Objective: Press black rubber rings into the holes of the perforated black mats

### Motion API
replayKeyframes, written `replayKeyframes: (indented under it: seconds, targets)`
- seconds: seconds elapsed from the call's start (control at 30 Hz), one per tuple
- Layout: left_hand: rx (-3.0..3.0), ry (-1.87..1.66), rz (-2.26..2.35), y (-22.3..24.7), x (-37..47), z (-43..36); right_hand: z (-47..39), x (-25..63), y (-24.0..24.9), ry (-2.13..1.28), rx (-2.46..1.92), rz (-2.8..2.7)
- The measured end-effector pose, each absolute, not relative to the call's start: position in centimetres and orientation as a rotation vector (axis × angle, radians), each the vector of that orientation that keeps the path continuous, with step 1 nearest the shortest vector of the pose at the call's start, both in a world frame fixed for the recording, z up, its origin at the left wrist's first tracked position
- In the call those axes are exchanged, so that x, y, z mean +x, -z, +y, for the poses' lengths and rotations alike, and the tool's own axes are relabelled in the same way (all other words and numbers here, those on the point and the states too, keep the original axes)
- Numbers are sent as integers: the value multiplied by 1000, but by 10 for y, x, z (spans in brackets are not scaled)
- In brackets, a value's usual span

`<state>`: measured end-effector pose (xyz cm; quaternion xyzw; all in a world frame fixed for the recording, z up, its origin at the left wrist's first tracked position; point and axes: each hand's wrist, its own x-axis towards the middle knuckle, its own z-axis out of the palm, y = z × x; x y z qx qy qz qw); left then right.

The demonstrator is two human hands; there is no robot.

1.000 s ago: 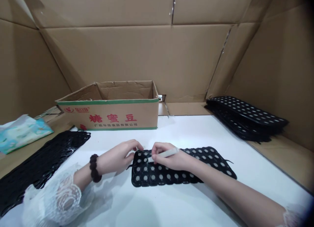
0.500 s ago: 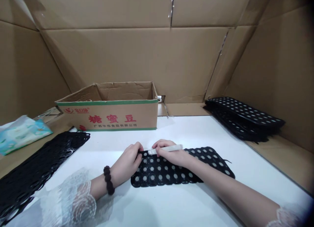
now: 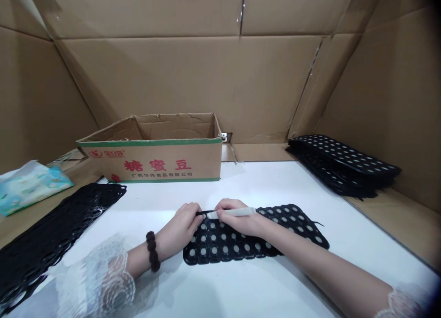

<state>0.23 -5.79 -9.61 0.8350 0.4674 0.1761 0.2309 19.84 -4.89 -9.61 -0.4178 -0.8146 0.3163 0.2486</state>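
A black rectangular sheet (image 3: 230, 250) with rows of round pale spots lies flat in front of me. My left hand (image 3: 186, 220) pinches its upper left corner between thumb and fingers. Above the sheet's upper edge, my right hand (image 3: 237, 217) grips a slim white pen-shaped tool (image 3: 241, 212). The tool's tip points left and meets the sheet close to my left fingertips; whether it has a blade or a nib cannot be made out. My right wrist and forearm cover part of the sheet. A thin black strand sticks out from its right side.
Behind the sheet stands an open cardboard box (image 3: 161, 162) with red lettering. Black openwork material (image 3: 58, 226) is piled at the left, near a tissue pack (image 3: 34, 187). More spotted black sheets (image 3: 344, 159) are stacked at the right. Cardboard walls (image 3: 193, 79) surround the white table (image 3: 262, 185).
The white tool has tilted slightly and its back end sits a little lower and further left. My left hand still pinches the corner. The sheet has barely moved.
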Motion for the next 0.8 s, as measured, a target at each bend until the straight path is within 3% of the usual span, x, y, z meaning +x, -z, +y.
replayKeyframes:
  seconds: [0.13, 0.33, 0.47, 0.67, 0.8]
  targets:
    - [2302, -549, 1305, 100, 5, -61, -55, 193, 96, -646, -1105, -2342]
    - [2418, -615, 1342, 103, 9, -66, -62, 175, 110, -2, -1247, -2465]
    - [2398, -626, 1326, 98, 8, -64, -60, 169, 112, 191, -1404, -2452]
    - [2210, -637, 1183, 85, -2, -52, -52, 172, 102, 137, -1371, -2358]
    - [2109, -589, 1190, 84, -5, -43, -47, 187, 93, -267, -1165, -2368]
